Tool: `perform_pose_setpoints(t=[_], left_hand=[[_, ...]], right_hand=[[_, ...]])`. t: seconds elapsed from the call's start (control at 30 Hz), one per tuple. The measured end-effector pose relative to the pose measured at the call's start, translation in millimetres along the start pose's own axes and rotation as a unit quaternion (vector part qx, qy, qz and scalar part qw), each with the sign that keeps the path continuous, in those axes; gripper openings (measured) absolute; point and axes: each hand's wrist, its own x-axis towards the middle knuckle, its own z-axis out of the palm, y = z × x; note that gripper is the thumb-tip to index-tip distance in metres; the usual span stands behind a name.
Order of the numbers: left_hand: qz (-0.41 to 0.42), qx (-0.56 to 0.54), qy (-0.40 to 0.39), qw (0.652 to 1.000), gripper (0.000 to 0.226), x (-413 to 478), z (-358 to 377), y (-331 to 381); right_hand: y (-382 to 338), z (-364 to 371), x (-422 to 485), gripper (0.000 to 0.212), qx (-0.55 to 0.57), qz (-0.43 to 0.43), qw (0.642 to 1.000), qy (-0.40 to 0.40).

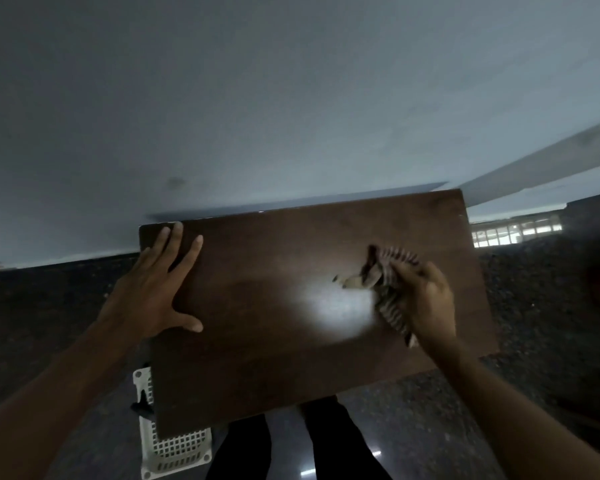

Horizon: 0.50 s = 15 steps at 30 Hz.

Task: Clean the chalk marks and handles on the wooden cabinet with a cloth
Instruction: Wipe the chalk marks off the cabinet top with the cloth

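Striped cloth (385, 289) is gripped by right hand (425, 299) on cabinet top (274, 358); left hand (156, 289) is laid flat, fingers spread, at left edge.

glossy dark wood cabinet top (257, 306), striped cloth (388, 292), white plastic basket (174, 448)

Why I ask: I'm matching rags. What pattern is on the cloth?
Dark and light stripes; head view shows the cloth in the right hand.
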Motion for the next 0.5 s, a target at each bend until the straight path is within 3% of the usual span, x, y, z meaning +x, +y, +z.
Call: perform_pose_setpoints(t=[0.03, 0.1, 0.27, 0.4, 0.5], left_hand=[[-0.019, -0.006, -0.007, 1.0, 0.155, 0, -3, 5], [-0.044, -0.002, -0.022, 0.999, 0.157, -1, -8, 16], [-0.06, -0.028, -0.047, 0.997, 0.157, -2, -18, 30], [-0.091, -0.031, -0.055, 0.994, 0.159, -3, -21, 35], [-0.1, -0.024, -0.044, 0.994, 0.157, -7, -21, 40]], right_hand=[[13, -9, 21, 0.038, -0.035, 0.016, 0.999, 0.018], [33, -24, 62, 0.052, -0.036, 0.126, 0.99, 0.048], [48, -38, 144, 0.043, -0.047, 0.237, 0.969, 0.059], [52, -34, 153, 0.039, -0.063, 0.24, 0.967, 0.06], [60, -38, 136, 0.044, -0.048, 0.156, 0.985, 0.051]])
